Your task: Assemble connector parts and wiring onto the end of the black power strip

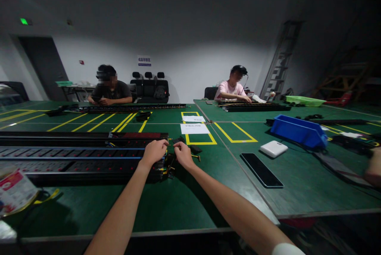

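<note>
Long black rails (98, 163) with red dots and blue lines lie on the green table (205, 191), reaching in from the left. My left hand (155, 151) is at their right end, its fingers closed near thin wires. Just to its right, my right hand (183, 155) pinches at a small dark part (177, 141) whose outline is hard to make out. The hands are a short way apart. Yellow and black wire ends (169, 167) hang from the rail end between and below them. A small black piece (195, 149) lies beside my right hand.
On the right are a phone (262, 169), a white power bank (274, 149) and a blue bin (297, 131). A tin (16, 191) stands at the left front. Paper sheets (195, 128) lie ahead. Two people sit across the table; another person's hand (373, 167) shows at the right edge.
</note>
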`<state>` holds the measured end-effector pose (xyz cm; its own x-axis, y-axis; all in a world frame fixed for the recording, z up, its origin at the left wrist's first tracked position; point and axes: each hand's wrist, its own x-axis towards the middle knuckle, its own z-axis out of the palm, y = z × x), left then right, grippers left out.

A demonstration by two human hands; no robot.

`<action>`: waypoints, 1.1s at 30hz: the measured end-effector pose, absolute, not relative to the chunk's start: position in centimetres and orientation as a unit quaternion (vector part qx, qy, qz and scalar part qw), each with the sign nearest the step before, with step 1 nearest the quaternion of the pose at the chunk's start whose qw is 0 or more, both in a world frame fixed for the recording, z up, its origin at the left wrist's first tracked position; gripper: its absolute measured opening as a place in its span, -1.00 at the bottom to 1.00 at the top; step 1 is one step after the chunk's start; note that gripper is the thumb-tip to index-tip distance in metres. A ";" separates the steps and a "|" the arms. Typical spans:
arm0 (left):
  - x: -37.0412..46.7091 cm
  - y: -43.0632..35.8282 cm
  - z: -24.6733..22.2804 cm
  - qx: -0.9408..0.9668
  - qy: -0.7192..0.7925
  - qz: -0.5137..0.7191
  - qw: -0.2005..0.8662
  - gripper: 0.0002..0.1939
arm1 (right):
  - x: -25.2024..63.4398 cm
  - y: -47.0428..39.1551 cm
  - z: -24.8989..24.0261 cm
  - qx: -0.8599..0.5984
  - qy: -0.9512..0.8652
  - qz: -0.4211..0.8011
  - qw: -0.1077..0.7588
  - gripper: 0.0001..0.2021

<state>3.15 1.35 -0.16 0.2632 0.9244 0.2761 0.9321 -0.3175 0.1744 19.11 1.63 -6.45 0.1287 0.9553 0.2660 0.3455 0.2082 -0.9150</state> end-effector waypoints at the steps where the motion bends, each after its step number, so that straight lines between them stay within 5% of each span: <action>1: 3.2 1.3 -0.2 -0.795 -0.584 -0.165 0.011 -0.63 | 19.1 1.8 -6.6 -0.550 -0.571 0.313 0.522 -0.78; 9: 3.2 1.2 0.0 -0.794 -0.585 -0.165 0.008 -0.63 | 19.3 2.5 -6.7 -0.504 -0.463 0.428 0.590 -0.79; 33: 3.1 1.5 -0.5 -0.802 -0.572 -0.171 0.026 -0.63 | 19.2 2.3 -6.6 -0.499 -0.470 0.440 0.581 -0.80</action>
